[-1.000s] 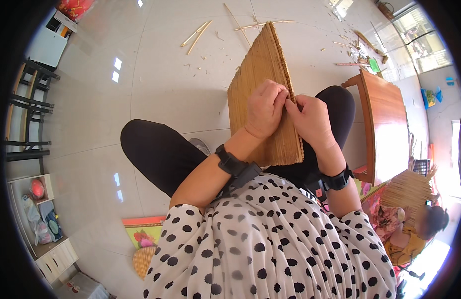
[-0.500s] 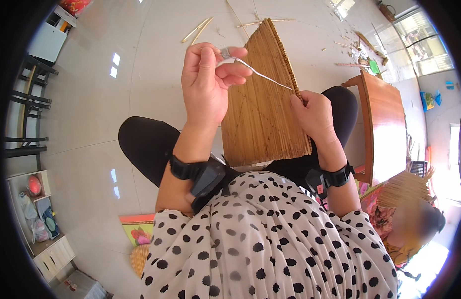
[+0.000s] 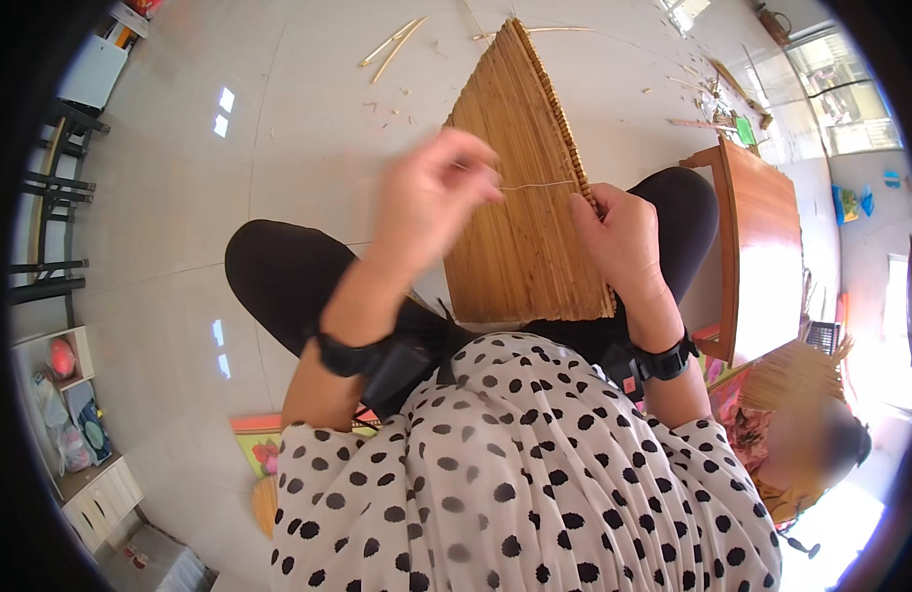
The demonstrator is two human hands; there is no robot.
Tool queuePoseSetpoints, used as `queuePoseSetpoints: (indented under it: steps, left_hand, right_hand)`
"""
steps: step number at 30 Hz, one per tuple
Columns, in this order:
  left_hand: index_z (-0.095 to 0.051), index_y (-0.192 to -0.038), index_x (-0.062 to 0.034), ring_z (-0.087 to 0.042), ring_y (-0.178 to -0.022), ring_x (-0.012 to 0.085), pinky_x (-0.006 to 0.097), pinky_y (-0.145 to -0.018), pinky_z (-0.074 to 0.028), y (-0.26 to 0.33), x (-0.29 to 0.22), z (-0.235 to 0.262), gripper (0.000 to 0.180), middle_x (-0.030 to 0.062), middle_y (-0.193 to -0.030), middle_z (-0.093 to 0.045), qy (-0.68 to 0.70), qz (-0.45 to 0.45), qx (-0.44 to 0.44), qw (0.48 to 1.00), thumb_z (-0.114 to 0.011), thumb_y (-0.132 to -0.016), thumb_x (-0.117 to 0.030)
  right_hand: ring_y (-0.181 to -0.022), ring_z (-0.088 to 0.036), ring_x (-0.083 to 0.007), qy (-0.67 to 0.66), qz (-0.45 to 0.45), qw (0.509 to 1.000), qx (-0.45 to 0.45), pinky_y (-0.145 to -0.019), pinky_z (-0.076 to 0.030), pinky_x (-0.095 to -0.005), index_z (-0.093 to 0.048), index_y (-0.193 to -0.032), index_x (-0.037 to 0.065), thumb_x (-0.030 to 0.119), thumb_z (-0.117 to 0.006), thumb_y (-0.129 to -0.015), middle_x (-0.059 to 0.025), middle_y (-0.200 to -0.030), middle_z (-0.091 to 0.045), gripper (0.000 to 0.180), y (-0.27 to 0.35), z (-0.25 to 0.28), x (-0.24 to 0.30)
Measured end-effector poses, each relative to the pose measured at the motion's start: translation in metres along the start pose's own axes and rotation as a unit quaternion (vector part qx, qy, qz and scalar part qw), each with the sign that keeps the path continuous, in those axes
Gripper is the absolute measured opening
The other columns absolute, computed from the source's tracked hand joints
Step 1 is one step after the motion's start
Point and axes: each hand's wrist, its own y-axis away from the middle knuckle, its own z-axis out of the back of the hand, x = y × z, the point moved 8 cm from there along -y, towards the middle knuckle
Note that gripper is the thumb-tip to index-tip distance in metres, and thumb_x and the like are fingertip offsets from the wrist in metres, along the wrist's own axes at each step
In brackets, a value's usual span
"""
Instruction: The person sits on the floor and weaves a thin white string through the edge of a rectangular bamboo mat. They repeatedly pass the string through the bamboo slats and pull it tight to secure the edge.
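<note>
A flat brown panel of tightly packed straw-like stalks [image 3: 520,212] stands tilted between my knees, its right edge bound in a row of small knobs. My right hand [image 3: 621,232] is closed round that edge, thumb on the near face, the other fingers mostly hidden behind. A thin white thread [image 3: 540,185] crosses the panel from this edge to my left hand [image 3: 436,192]. Motion blurs the left hand, but its fingers are curled in on the thread, left of the panel's middle. The thread's end is not visible.
A wooden table [image 3: 762,237] stands to the right. Loose stalks [image 3: 397,44] and scraps lie on the tiled floor ahead. Black stools [image 3: 56,187] and a pale shelf unit [image 3: 76,424] line the left. Another person [image 3: 791,444] with stalks sits at the lower right.
My left hand has dropped slightly and turned, its raised fingers now curled and blurred. The thread now runs nearly level instead of slanting. My right hand keeps its hold on the edge.
</note>
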Motion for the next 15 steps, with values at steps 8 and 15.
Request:
queuePoseSetpoints:
  steps: [8, 15]
  left_hand:
    - [-0.069, -0.095, 0.0014, -0.07, -0.082, 0.0305, 0.037, -0.068, -0.054, -0.007, 0.016, -0.071, 0.011, 0.0178, -0.089, -0.069, -0.233, -0.147, -0.005, 0.961, -0.072, -0.086, -0.003]
    - [-0.069, -0.096, 0.0016, -0.067, -0.067, 0.0155, 0.031, -0.064, -0.052, 0.003, 0.043, -0.07, 0.011, 0.0101, -0.085, -0.071, -0.118, 0.128, 0.239, 0.955, -0.068, -0.091, -0.008]
  right_hand:
    - [-0.057, -0.059, -0.0406, -0.006, 0.024, 1.0, -0.014, -0.053, -0.047, -0.0429, -0.06, -0.071, 0.0, 0.022, -0.071, -0.088, -0.0203, -0.06, -0.057, 0.03, 0.007, -0.004, 0.006]
    - [-0.052, -0.057, -0.039, -0.023, 0.016, 1.0, -0.007, -0.05, -0.045, -0.0407, -0.06, -0.072, -0.001, 0.019, -0.071, -0.088, -0.0198, -0.058, -0.055, 0.027, 0.01, -0.001, 0.0]
